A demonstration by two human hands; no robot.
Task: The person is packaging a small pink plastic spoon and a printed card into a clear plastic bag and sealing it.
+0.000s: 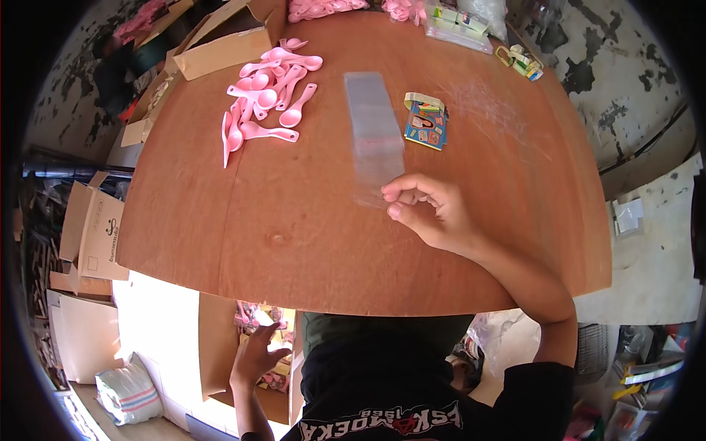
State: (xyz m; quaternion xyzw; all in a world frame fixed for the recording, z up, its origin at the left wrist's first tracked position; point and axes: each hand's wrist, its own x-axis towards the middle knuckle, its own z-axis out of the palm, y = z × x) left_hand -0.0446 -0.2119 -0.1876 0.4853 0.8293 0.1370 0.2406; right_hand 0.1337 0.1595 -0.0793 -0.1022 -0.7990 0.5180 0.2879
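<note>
Left hand (257, 354) low by box (219, 342), right hand (430, 212) at near end of sleeve (375, 117).
Left fingers wide; right nearly pinched, can't tell if gripping. Sleeve lies forward-left of right hand, the nearer 1, long axis pointing away across counter (279, 250).

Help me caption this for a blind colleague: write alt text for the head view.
A person's right hand is at the near end of clear plastic packaging on a brown table; the left hand is over an open cardboard box below. Pink spoons lie piled to the left, blue printed cards to the packaging's right.
</note>
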